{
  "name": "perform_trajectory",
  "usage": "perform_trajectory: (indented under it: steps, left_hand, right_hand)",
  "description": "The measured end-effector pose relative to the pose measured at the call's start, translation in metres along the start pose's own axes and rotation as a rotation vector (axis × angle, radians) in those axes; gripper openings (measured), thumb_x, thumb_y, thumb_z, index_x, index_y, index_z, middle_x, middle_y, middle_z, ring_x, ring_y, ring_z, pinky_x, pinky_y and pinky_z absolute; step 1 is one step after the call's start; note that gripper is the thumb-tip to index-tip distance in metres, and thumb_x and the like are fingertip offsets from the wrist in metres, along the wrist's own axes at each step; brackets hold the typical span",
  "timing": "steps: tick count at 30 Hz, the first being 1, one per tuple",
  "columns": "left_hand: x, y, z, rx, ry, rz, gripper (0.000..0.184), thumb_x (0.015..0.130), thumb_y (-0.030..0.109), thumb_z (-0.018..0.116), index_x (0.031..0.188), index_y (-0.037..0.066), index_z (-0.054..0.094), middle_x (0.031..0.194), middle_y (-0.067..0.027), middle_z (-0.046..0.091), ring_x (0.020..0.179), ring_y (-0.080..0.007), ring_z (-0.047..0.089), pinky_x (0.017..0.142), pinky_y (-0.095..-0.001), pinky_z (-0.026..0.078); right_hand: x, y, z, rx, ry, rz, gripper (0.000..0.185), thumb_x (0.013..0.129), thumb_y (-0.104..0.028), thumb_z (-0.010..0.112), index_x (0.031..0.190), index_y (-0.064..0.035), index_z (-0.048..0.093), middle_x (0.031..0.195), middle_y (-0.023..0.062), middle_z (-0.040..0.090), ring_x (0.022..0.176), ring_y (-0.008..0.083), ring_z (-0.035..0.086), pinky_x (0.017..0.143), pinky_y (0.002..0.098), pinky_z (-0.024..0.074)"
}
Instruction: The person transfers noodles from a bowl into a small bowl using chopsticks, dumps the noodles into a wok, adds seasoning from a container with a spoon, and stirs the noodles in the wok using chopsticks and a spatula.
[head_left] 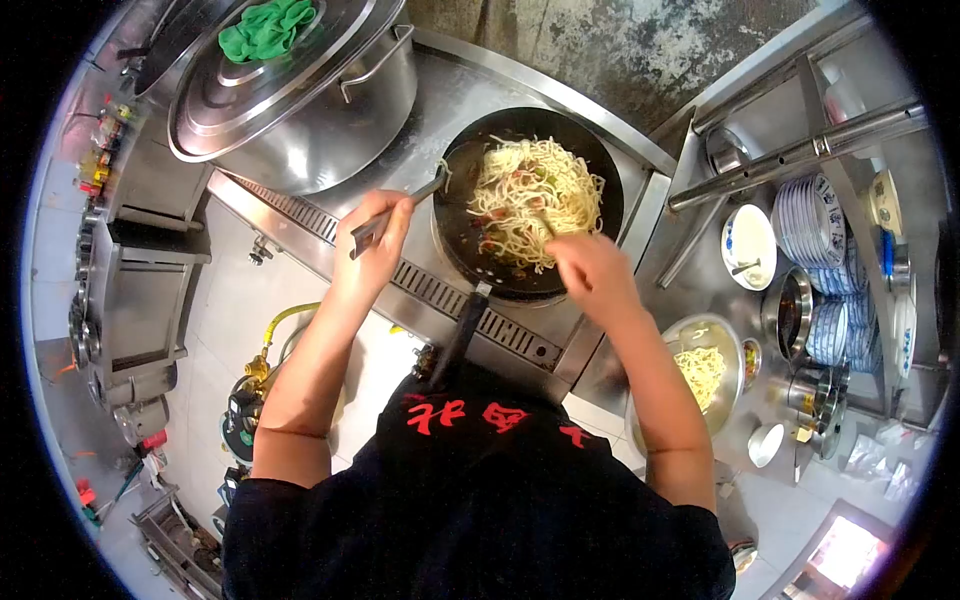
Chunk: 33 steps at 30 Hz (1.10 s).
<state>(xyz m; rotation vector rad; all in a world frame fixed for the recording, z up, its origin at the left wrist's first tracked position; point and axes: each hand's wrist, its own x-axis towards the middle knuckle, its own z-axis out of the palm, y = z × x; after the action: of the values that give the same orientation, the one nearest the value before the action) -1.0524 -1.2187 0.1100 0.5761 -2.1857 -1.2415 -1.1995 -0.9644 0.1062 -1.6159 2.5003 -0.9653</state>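
Note:
A dark wok sits on the steel stove, its black handle pointing toward my body. Noodles mixed with small red and green bits fill its middle and right side. My left hand is closed around a metal utensil, whose far end reaches the wok's left rim with a strand of noodle on it. Over the lower right part of the wok, my right hand is closed at the edge of the noodles. What it grips is too hidden to name.
A large lidded steel pot with a green cloth on top stands at the upper left. To the right are a metal bowl of noodles, a white bowl and stacked plates beside a metal pipe.

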Motion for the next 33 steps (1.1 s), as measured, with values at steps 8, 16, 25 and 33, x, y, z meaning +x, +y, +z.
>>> perform_trajectory:
  steps: [8, 16, 25, 33]
  left_hand:
    - [0.000, 0.004, 0.005, 0.092, -0.162, -0.084, 0.009, 0.085, 0.010, 0.060, 0.089, 0.002, 0.060, 0.073, -0.0064, 0.062, 0.066, -0.0119, 0.057, 0.062, -0.0261, 0.046]
    - [0.012, -0.005, 0.009, 0.019, -0.155, -0.167, 0.010, 0.089, 0.008, 0.053, 0.086, -0.001, 0.055, 0.076, -0.0102, 0.064, 0.069, -0.0138, 0.062, 0.063, -0.0264, 0.050]
    - [0.003, 0.011, 0.038, -0.087, -0.100, -0.081, 0.010, 0.089, 0.009, 0.055, 0.085, -0.001, 0.054, 0.071, -0.0108, 0.063, 0.069, -0.0158, 0.064, 0.063, -0.0271, 0.049]
    - [0.007, 0.054, 0.009, -0.001, -0.160, 0.041, 0.011, 0.092, 0.009, 0.053, 0.087, -0.001, 0.052, 0.077, -0.0106, 0.064, 0.070, -0.0159, 0.062, 0.066, -0.0268, 0.049]
  right_hand:
    - [-0.004, 0.029, 0.024, -0.023, -0.101, 0.111, 0.017, 0.081, -0.004, 0.059, 0.095, -0.0114, 0.065, 0.097, 0.0072, 0.066, 0.086, 0.0228, 0.061, 0.073, 0.0340, 0.0512]
    - [-0.040, 0.071, -0.039, 0.371, 0.265, 0.768, 0.017, 0.092, -0.010, 0.051, 0.100, -0.0055, 0.066, 0.089, 0.0030, 0.065, 0.072, 0.0089, 0.059, 0.066, 0.0224, 0.0477]
    - [-0.019, 0.062, 0.055, 1.024, 0.612, 0.851, 0.024, 0.093, -0.015, 0.051, 0.109, 0.0001, 0.059, 0.100, 0.0132, 0.064, 0.083, 0.0183, 0.064, 0.068, 0.0278, 0.0546]
    - [-0.005, 0.046, -0.038, 0.736, 0.535, 0.690, 0.021, 0.092, -0.013, 0.051, 0.106, -0.0014, 0.062, 0.087, 0.0064, 0.064, 0.068, 0.0106, 0.059, 0.060, 0.0229, 0.0487]
